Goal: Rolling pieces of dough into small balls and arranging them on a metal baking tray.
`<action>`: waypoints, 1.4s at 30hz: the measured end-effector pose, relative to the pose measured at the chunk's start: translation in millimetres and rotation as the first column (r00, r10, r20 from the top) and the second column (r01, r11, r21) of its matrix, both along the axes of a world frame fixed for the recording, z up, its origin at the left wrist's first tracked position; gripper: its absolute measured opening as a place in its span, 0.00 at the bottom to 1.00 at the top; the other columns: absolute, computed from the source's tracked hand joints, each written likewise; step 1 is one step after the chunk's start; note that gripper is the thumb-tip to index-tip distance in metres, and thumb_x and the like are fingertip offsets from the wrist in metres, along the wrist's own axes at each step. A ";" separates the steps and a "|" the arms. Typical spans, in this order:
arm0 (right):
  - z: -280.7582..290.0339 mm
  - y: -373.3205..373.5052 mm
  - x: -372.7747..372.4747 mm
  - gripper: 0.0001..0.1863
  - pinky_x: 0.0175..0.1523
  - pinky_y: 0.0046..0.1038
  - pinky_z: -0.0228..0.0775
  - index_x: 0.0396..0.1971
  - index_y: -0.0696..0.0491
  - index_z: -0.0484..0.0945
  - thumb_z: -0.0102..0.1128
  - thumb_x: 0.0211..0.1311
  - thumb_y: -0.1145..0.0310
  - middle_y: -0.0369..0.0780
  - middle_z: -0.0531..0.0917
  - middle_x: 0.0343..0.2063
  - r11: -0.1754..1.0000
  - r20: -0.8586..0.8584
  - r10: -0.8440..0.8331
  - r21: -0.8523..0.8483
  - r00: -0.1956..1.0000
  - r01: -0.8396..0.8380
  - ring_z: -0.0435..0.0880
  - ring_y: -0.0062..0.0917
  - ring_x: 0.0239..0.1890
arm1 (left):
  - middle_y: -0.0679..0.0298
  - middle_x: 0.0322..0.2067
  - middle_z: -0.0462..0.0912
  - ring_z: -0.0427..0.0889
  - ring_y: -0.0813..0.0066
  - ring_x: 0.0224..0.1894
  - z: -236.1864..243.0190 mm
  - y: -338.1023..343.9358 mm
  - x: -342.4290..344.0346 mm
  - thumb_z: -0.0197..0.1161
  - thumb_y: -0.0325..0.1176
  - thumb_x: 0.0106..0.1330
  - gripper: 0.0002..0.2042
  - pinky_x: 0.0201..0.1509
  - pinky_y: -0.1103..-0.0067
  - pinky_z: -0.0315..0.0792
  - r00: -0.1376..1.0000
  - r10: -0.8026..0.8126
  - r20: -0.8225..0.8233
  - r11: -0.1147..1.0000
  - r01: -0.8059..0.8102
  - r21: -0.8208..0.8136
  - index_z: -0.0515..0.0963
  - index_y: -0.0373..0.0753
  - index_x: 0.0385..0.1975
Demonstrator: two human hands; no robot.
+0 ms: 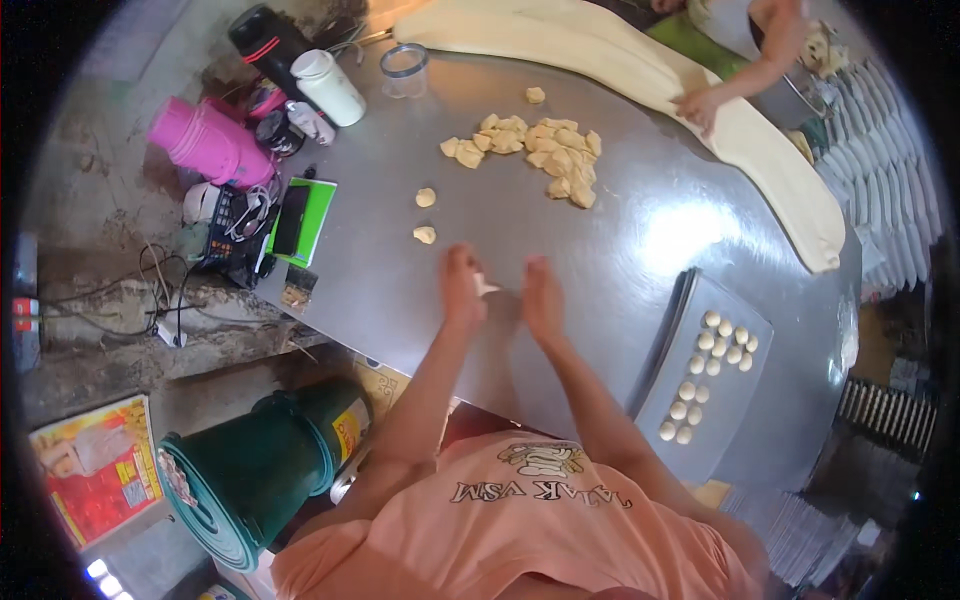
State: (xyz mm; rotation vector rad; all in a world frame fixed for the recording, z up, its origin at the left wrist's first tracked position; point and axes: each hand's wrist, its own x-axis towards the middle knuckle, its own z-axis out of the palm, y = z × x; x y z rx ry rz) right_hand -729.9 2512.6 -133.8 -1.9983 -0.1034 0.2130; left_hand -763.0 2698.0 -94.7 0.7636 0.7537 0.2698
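Over the near middle of the steel table, my left hand [463, 285] has its fingers curled around a small piece of dough [486, 286], whose pale tip sticks out toward the right. A short gap away, my right hand [542, 298] is turned on edge, fingers stretched forward, with nothing seen in it. Just beyond my left hand lie two rounded dough lumps [424, 235], one behind the other. Farther off is a loose heap of yellowish cut dough pieces [565, 155], plus a single dough piece [535, 95] behind it.
Several dough balls stand in rows on a grey tray [735, 400] at right. A long dough sheet [600, 60] crosses the far side, touched by another person's hand [703, 105]. Bottles [330, 88], a pink jug [210, 145] and a phone on a green pad [318, 215] line the left edge.
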 end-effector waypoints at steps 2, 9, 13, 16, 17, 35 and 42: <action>20.0 -69.4 -16.1 0.13 0.56 0.49 0.67 0.42 0.60 0.74 0.55 0.80 0.62 0.53 0.77 0.43 0.997 0.263 -0.052 -0.040 0.963 0.065 0.76 0.51 0.48 | 0.65 0.39 0.78 0.82 0.66 0.43 3.3 0.4 -40.8 0.61 0.31 0.73 0.04 0.44 0.70 0.77 1.000 -0.022 0.005 0.434 0.005 0.901 0.75 0.42 0.43; 6.2 -145.4 -6.1 0.11 0.55 0.50 0.64 0.41 0.56 0.77 0.58 0.75 0.63 0.49 0.77 0.41 0.748 0.486 0.192 -0.635 0.853 0.193 0.75 0.48 0.46 | 0.50 0.43 0.83 0.82 0.47 0.44 -63.7 6.9 -46.0 0.57 0.37 0.79 0.10 0.49 0.57 0.77 0.930 -0.259 -0.262 -0.167 0.224 0.960 0.78 0.39 0.48; -6.6 -159.5 0.0 0.10 0.55 0.50 0.64 0.40 0.56 0.78 0.58 0.74 0.64 0.50 0.79 0.43 0.742 0.516 0.155 -0.624 0.843 0.245 0.76 0.47 0.50 | 0.49 0.42 0.84 0.82 0.44 0.43 -50.1 19.3 -54.9 0.56 0.39 0.81 0.12 0.48 0.52 0.76 0.899 -0.098 -0.427 -0.400 0.357 0.844 0.79 0.37 0.49; 10.1 -163.4 -38.8 0.10 0.58 0.51 0.65 0.43 0.57 0.78 0.57 0.75 0.65 0.54 0.79 0.47 0.749 0.352 0.054 -0.633 0.934 0.195 0.75 0.50 0.53 | 0.50 0.45 0.85 0.81 0.45 0.49 -38.9 5.2 -89.3 0.58 0.36 0.79 0.10 0.51 0.52 0.75 0.782 0.081 -0.618 -0.167 0.622 0.765 0.80 0.36 0.47; 15.9 -157.7 -48.5 0.10 0.57 0.50 0.66 0.42 0.57 0.79 0.56 0.75 0.65 0.53 0.79 0.46 0.752 0.378 0.129 -0.641 0.917 0.158 0.76 0.49 0.51 | 0.51 0.41 0.85 0.82 0.45 0.48 -40.0 -2.8 -93.4 0.59 0.35 0.79 0.09 0.51 0.52 0.76 0.796 0.149 -0.586 -0.467 0.579 0.668 0.81 0.35 0.45; -18.1 -106.3 -12.2 0.09 0.57 0.51 0.67 0.43 0.58 0.79 0.53 0.70 0.71 0.51 0.79 0.44 0.814 0.409 0.444 -0.556 0.797 -0.168 0.76 0.50 0.48 | 0.47 0.44 0.83 0.79 0.47 0.53 -69.6 -10.8 -38.6 0.58 0.36 0.78 0.10 0.57 0.56 0.74 0.795 -0.348 -0.497 -0.637 0.189 0.748 0.79 0.36 0.47; 8.7 -150.6 -48.1 0.08 0.58 0.48 0.68 0.40 0.58 0.80 0.54 0.69 0.71 0.51 0.79 0.41 0.690 0.290 0.367 -0.722 0.884 -0.049 0.76 0.49 0.48 | 0.59 0.40 0.83 0.81 0.54 0.47 -112.3 20.3 -94.5 0.59 0.31 0.74 0.05 0.52 0.62 0.76 0.826 -0.074 -0.558 -0.602 0.409 0.686 0.79 0.42 0.45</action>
